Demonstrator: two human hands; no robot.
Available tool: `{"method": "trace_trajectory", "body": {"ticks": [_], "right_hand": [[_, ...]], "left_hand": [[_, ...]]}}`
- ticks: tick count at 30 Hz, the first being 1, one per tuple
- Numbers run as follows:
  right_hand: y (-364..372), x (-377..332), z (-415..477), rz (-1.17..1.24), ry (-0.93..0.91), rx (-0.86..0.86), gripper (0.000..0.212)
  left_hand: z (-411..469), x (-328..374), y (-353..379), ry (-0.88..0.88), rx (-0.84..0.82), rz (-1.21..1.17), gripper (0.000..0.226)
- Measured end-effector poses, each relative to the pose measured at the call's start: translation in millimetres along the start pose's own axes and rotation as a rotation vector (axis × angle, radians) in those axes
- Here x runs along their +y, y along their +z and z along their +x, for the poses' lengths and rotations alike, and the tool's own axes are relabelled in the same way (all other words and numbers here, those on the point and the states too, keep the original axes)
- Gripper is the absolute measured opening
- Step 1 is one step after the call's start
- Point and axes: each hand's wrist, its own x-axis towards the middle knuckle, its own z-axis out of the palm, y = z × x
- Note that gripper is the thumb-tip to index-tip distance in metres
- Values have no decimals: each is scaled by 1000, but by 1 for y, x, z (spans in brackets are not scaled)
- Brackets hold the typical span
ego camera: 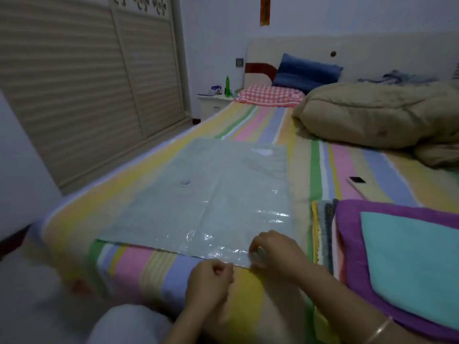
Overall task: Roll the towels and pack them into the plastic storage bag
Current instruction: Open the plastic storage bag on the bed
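A clear plastic storage bag (213, 194) lies flat on the striped bed, its near edge toward me. My right hand (273, 249) pinches that near edge at its right corner. My left hand (211, 281) is closed just below the same edge, fingers curled against the plastic; whether it grips the bag is hard to tell. A stack of folded towels sits at the right: a teal towel (409, 264) on top of a purple one (347, 234), with striped and grey ones (323, 227) beneath.
The striped bed sheet (248, 125) covers the bed. A tan comforter (377, 115) is bunched at the far right, with pillows (270, 95) by the headboard. A phone (356, 181) lies near the towels. A nightstand (213, 100) and wardrobe doors (74, 83) stand on the left.
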Motion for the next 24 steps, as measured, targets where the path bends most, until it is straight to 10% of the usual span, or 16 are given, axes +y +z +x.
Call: {"method": "trace_trajectory", "body": {"ticks": [7, 24], "right_hand": [[10, 7, -5, -84, -6, 53, 34], [39, -4, -17, -191, -55, 314, 16]], "left_hand": [[2, 3, 21, -282, -197, -619, 16], [-8, -3, 24, -242, -174, -710, 9]]}}
